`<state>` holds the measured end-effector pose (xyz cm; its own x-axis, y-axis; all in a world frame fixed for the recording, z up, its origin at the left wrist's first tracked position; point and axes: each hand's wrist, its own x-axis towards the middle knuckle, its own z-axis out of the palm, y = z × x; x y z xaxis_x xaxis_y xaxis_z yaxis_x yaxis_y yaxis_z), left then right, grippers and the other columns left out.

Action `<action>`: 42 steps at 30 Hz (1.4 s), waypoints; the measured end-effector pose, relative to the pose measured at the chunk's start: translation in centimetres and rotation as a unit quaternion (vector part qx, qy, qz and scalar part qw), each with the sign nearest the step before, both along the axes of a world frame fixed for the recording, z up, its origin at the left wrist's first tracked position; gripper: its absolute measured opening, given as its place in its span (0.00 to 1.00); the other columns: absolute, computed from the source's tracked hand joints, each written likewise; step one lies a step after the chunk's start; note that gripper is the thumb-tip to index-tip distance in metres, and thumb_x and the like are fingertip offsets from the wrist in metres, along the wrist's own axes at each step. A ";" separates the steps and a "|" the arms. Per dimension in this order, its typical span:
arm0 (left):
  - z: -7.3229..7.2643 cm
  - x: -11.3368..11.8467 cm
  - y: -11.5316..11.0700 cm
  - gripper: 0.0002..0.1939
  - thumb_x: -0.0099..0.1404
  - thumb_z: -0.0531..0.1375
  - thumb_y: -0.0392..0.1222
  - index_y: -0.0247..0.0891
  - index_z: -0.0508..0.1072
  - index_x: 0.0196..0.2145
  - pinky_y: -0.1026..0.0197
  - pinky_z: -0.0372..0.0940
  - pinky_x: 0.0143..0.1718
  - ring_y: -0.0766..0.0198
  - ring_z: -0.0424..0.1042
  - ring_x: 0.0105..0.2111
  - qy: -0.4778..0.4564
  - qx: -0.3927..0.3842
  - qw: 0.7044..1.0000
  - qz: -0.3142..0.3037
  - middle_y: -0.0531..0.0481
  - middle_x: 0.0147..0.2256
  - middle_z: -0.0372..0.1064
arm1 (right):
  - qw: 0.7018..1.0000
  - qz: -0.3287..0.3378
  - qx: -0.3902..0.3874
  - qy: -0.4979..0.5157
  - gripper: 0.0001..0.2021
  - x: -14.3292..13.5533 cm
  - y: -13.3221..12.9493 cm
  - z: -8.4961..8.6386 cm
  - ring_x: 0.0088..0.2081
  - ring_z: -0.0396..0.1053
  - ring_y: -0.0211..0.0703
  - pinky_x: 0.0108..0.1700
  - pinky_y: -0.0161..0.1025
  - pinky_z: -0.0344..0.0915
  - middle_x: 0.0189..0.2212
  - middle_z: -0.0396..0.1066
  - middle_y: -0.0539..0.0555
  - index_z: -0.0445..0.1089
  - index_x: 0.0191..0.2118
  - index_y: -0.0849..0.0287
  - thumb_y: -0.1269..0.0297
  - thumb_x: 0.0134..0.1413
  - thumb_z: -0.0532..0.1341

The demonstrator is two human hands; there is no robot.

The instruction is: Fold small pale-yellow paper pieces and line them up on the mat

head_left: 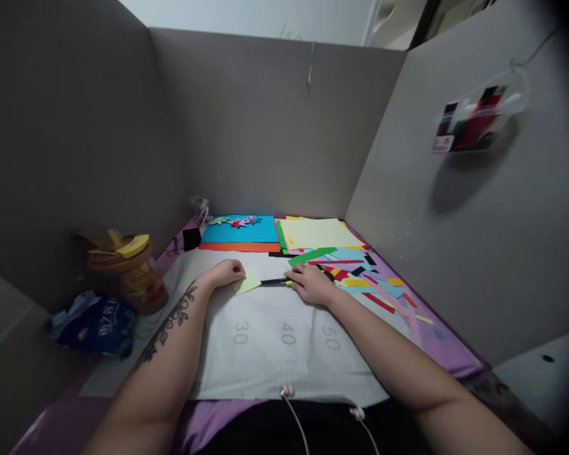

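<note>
On the printed white mat (260,363), the left hand (225,273) has its grip pinched on the edge of a pale green paper piece (247,282), likely light, bendy and easily creased, best held by its rim. The right hand (313,284) covers dark scissors (272,282), stiffer and heavier; how firm its grip is, I cannot tell. Beyond lie coloured strips (313,255) and a blue sheet (239,234).

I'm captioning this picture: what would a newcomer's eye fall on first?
Probably the bright paper strips scattered on the right, beside the right hand holding scissors. Next, the pale green paper in the left hand, at the blades' tips. Behind, star-shaped cutouts lie on a blue sheet.
</note>
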<state>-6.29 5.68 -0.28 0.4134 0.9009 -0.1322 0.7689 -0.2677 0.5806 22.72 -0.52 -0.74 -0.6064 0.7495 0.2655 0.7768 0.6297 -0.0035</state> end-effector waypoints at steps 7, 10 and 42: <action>0.8 0.6 -0.7 0.20 0.53 0.55 0.58 0.37 0.71 0.30 0.64 0.55 0.26 0.62 0.66 0.27 0.044 0.029 0.999 0.005 0.49 0.28 0.70 | 0.999 0.028 0.001 0.030 0.16 -0.8 0.2 -0.3 0.39 0.64 0.45 0.42 0.42 0.58 0.40 0.67 0.58 0.66 0.51 0.58 0.65 0.58 0.53; 1.2 0.6 -1.0 0.25 0.56 0.49 0.62 0.36 0.70 0.29 0.64 0.56 0.26 0.62 0.66 0.27 0.056 0.013 0.998 0.009 0.48 0.28 0.70 | 0.999 0.027 -0.002 0.039 0.16 -1.0 0.2 -0.5 0.40 0.64 0.45 0.43 0.42 0.59 0.40 0.67 0.58 0.65 0.52 0.58 0.64 0.58 0.52; 2.3 1.4 -1.4 0.08 0.57 0.54 0.44 0.37 0.68 0.32 0.65 0.55 0.28 0.62 0.66 0.32 0.064 0.160 0.982 0.074 0.49 0.32 0.69 | 0.981 -0.049 0.038 0.186 0.18 0.2 1.1 -0.8 0.45 0.64 0.47 0.47 0.44 0.63 0.45 0.65 0.59 0.62 0.54 0.59 0.66 0.60 0.48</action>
